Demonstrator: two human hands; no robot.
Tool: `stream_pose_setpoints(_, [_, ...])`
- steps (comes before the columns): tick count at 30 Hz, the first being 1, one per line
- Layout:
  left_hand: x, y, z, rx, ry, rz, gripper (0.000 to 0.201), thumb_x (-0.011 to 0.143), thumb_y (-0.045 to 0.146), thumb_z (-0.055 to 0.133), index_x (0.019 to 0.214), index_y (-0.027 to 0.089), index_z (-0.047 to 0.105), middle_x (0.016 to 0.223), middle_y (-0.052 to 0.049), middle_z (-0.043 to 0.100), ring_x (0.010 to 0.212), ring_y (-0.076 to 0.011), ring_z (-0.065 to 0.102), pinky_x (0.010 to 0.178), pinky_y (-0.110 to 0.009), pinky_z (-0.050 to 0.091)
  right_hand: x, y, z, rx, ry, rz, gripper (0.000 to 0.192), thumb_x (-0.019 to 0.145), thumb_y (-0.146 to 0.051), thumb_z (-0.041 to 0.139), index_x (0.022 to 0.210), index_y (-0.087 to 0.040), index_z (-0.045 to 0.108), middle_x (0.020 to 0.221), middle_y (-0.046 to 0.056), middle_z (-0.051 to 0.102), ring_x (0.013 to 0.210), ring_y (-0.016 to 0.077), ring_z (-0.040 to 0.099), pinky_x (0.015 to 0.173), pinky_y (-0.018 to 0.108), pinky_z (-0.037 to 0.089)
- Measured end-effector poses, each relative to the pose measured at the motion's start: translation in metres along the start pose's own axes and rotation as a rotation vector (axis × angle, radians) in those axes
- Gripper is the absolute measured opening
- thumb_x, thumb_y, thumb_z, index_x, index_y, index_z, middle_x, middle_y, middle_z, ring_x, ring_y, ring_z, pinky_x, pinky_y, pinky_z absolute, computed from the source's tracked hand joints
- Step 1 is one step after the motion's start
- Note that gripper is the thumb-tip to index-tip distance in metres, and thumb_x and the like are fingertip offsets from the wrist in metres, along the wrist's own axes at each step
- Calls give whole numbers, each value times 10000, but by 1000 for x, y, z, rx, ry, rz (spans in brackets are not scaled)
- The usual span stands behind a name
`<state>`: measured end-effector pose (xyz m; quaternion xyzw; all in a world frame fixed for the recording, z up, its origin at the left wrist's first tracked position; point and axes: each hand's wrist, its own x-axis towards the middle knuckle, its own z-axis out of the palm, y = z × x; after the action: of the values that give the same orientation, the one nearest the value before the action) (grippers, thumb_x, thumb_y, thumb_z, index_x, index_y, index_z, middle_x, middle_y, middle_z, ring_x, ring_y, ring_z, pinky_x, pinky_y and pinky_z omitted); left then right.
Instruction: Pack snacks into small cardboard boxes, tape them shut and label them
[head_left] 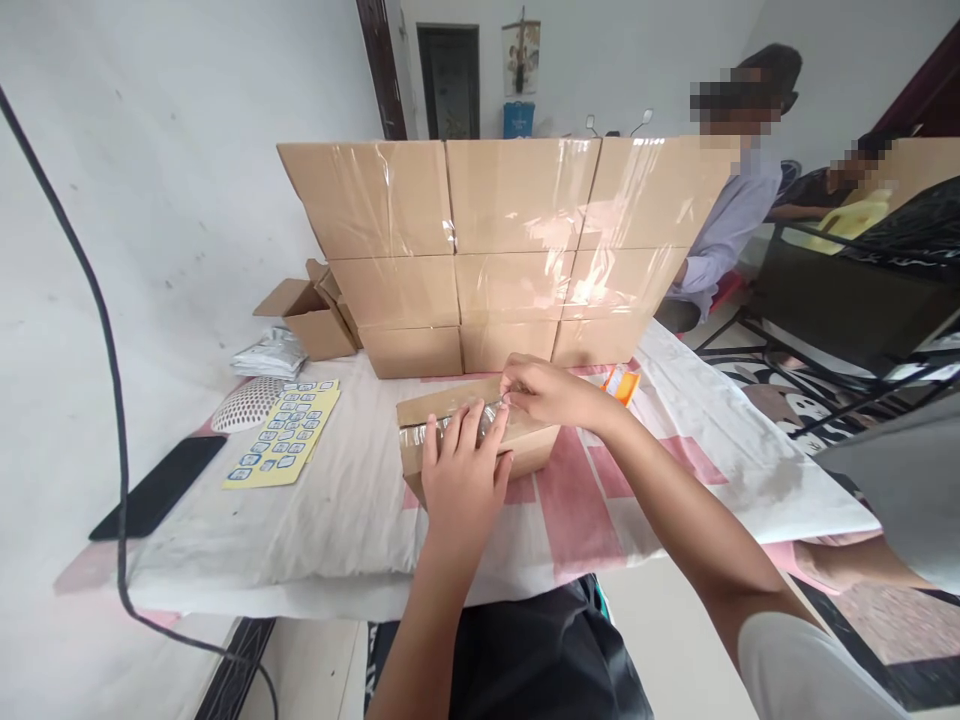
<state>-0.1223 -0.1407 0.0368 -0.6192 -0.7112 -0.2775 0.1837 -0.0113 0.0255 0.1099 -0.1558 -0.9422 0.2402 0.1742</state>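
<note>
Head view: the box (pixel 480 435) lies on the table (pixel 337 520), in front of the stack (pixel 510 250) of sealed boxes. The left hand (pixel 461 470) lies flat, fingers spread, pressing clear tape (pixel 450 428) on the box top. The right hand (pixel 544 392), just right of the left, pinches the tape's end. Best to hold the tape taut and rub outward from the seam, so no wrinkles form.
</note>
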Motion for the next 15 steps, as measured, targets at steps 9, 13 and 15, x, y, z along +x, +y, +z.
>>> stream_pose_setpoints(9, [-2,2,2,26,-8,7,439,1006,315,518,1437,299,601,1477,-90,611,1343,-324,567,1219,-606,248,2,1,2,34,-32,92,163,867,-53,499,836,-183,593,897,17,631,732,136,558,684,264,403])
stream_pose_setpoints(13, [-2,2,4,51,2,14,433,1002,311,524,1427,291,609,1457,-93,629,1323,-324,584,1201,-606,272,7,-6,1,-64,-71,170,172,887,-52,491,812,-192,557,809,4,627,729,143,537,658,257,360])
stream_pose_setpoints(15, [-2,1,5,56,9,8,422,999,315,534,1412,294,620,1458,-86,629,1321,-314,588,1202,-597,280,10,-8,2,-125,-100,174,169,890,-58,485,811,-191,556,814,12,630,746,148,540,653,258,350])
